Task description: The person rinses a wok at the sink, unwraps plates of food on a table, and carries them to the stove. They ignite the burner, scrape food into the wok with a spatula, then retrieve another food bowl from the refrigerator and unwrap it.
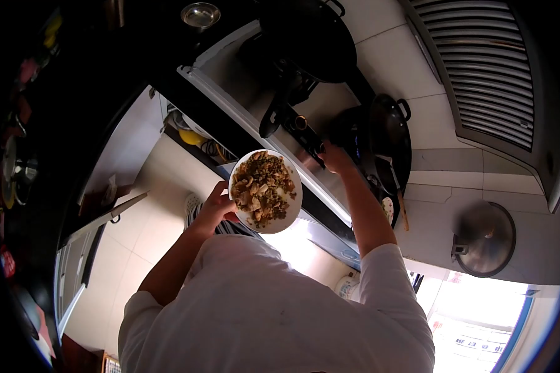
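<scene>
My left hand (213, 210) grips the rim of a white plate (297, 208) from its left side, thumb near the edge. Chopped, brown-green cooked food (262, 189) covers most of the plate, which is held in front of my body. My right hand (336, 159) reaches forward to the gas stove's dark control panel (308, 138). Its fingers are closed at a stove knob there, mostly hidden by the hand. Another round knob (300, 122) with a brassy ring shows just to the left.
A large black wok (311, 40) sits on the left burner and another wok (389, 124) on the right. A spatula with a wooden handle (403, 211) rests by the right wok. A lid (488, 239) is against the wall, under the range hood (491, 68). A metal bowl (200, 15) stands at back left. A cabinet door (118, 149) hangs open.
</scene>
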